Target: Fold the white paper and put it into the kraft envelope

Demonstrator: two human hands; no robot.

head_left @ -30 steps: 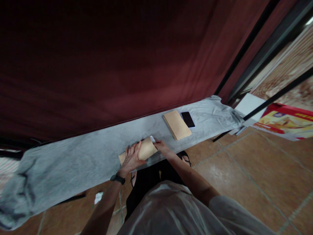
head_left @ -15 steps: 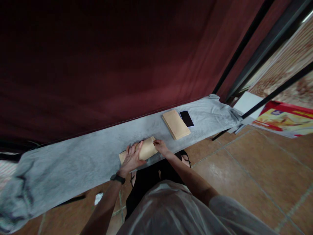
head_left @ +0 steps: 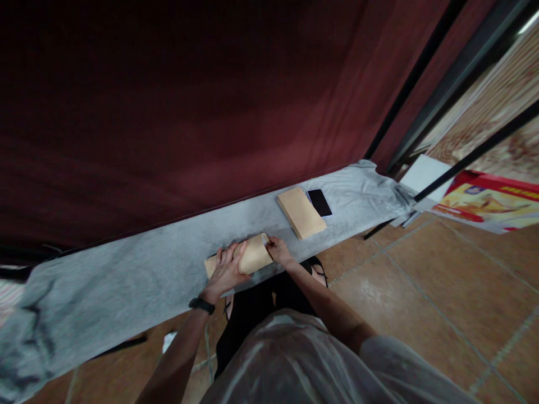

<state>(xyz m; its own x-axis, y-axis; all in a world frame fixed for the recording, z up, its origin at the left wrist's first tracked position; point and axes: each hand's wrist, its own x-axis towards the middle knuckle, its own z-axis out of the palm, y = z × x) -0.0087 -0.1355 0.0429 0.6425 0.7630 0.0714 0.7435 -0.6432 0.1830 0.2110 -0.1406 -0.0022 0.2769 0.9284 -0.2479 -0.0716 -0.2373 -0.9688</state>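
Observation:
A brown kraft paper bag [head_left: 255,255] lies bulged on the grey cloth-covered bench [head_left: 143,269], its mouth facing right. My left hand [head_left: 226,269] wraps over its left part, fingers across the top and thumb along the near side. At the mouth, the curled fingers of my right hand [head_left: 278,251] are partly inside. Something whitish shows within the opening, too small to name. What the right fingertips pinch, if anything, is hidden. To the right sits a flat stack of similar brown paper bags [head_left: 301,213].
Beside the stack lies a dark-screened phone [head_left: 320,202]. A dark red curtain-like sheet [head_left: 202,140] rises along the bench's far side. At the right are a black metal pole [head_left: 475,148] and a red and yellow printed box [head_left: 490,202]. A white scrap [head_left: 169,340] is on the tiled floor.
The bag's mouth has opened wider and its whitish inside shows more. My right fingers have shifted slightly at the opening. My left hand keeps its place on the bag.

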